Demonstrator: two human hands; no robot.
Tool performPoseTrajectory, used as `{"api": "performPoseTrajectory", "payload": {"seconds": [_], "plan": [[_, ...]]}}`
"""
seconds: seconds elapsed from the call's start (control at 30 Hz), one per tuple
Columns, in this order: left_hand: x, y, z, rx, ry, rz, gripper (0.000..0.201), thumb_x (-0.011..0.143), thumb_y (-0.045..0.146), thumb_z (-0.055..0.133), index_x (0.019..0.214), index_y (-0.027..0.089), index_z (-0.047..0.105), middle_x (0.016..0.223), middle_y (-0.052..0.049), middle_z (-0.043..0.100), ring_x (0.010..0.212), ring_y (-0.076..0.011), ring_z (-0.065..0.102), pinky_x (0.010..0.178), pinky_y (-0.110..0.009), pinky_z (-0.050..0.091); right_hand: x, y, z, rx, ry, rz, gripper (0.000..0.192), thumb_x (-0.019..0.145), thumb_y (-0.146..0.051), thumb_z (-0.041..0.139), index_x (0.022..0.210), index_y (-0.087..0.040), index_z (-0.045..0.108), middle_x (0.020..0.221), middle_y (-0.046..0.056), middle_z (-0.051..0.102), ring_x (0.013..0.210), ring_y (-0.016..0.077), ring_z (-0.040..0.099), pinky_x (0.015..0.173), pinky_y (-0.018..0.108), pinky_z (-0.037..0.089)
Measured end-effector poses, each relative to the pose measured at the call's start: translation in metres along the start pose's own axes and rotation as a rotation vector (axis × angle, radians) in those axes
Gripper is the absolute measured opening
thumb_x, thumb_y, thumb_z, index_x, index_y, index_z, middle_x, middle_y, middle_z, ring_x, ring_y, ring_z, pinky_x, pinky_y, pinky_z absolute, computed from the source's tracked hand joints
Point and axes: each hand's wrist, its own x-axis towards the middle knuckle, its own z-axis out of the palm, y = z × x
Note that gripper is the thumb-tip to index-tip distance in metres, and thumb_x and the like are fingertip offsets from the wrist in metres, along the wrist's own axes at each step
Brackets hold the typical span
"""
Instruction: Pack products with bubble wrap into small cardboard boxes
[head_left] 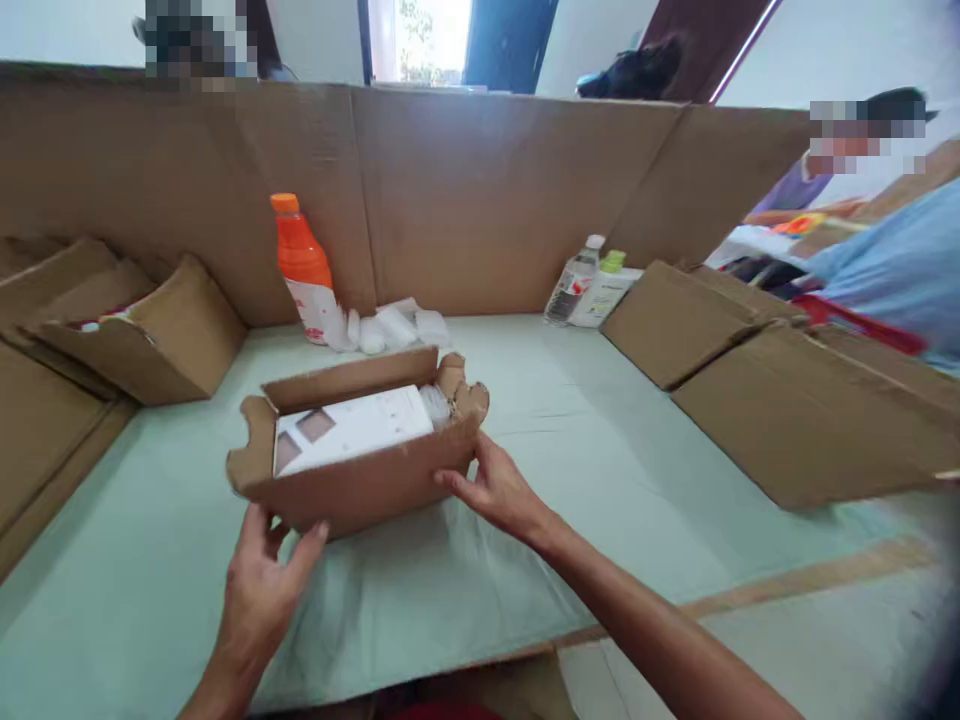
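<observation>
An open cardboard box point(375, 490) sits in front of me on the pale green table cover, its upright flaps notched at both ends. Inside it lies a white carton point(375, 425) with window-like cutouts at its left end. Something clear and plastic point(435, 405) fills the space at the carton's right. My left hand point(266, 575) grips the box's near left corner, thumb toward the front wall and fingers at the end. At the right end, my right hand point(495, 490) has its thumb along the front wall and its fingers partly hidden behind the corner.
An orange bottle point(307, 270) stands at the back beside white padded rolls point(397, 325). A clear bottle point(574, 283) and a white bottle with a green cap point(606, 292) lean on the cardboard partition point(517, 200). Cardboard bins point(817, 410) line both sides. Other people are beyond the partition.
</observation>
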Motion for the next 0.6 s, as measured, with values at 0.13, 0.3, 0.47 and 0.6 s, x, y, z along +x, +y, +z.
{"api": "performPoseTrajectory", "payload": {"seconds": [0.13, 0.3, 0.47, 0.6], "plan": [[0.015, 0.027, 0.041, -0.094, -0.045, 0.098, 0.053, 0.071, 0.043, 0.071, 0.115, 0.019, 0.055, 0.112, -0.009, 0.066, 0.098, -0.0236, 0.066, 0.091, -0.040, 0.054, 0.005, 0.014, -0.022, 0.006, 0.072, 0.034, 0.044, 0.079, -0.050, 0.064, 0.106, -0.016, 0.061, 0.100, 0.013, 0.074, 0.085, 0.0275, 0.068, 0.076, 0.041, 0.055], [-0.008, 0.008, 0.059, -0.116, -0.136, 0.233, 0.060, 0.076, 0.029, 0.066, 0.134, 0.019, 0.051, 0.127, -0.014, 0.063, 0.115, -0.0271, 0.063, 0.101, -0.044, 0.052, -0.004, 0.050, -0.039, -0.022, 0.099, 0.085, 0.045, 0.079, -0.059, 0.067, 0.100, -0.019, 0.064, 0.101, 0.015, 0.077, 0.090, 0.0336, 0.072, 0.074, 0.043, 0.058], [-0.024, -0.027, 0.017, -0.064, 0.102, 0.163, 0.068, 0.083, 0.030, 0.064, 0.147, 0.021, 0.041, 0.143, -0.017, 0.054, 0.128, -0.0299, 0.056, 0.110, -0.048, 0.045, 0.050, 0.035, 0.010, 0.058, -0.102, -0.062, 0.055, 0.080, -0.062, 0.068, 0.112, -0.018, 0.065, 0.115, 0.016, 0.074, 0.104, 0.0353, 0.069, 0.082, 0.044, 0.059], [-0.001, -0.028, -0.041, -0.093, 0.348, 0.104, 0.068, 0.085, 0.035, 0.064, 0.147, 0.022, 0.039, 0.140, -0.015, 0.056, 0.128, -0.0294, 0.056, 0.111, -0.049, 0.043, 0.126, -0.026, 0.102, 0.194, -0.364, -0.308, 0.067, 0.080, -0.060, 0.066, 0.128, -0.014, 0.058, 0.127, 0.017, 0.069, 0.116, 0.0343, 0.063, 0.097, 0.047, 0.053]]}}
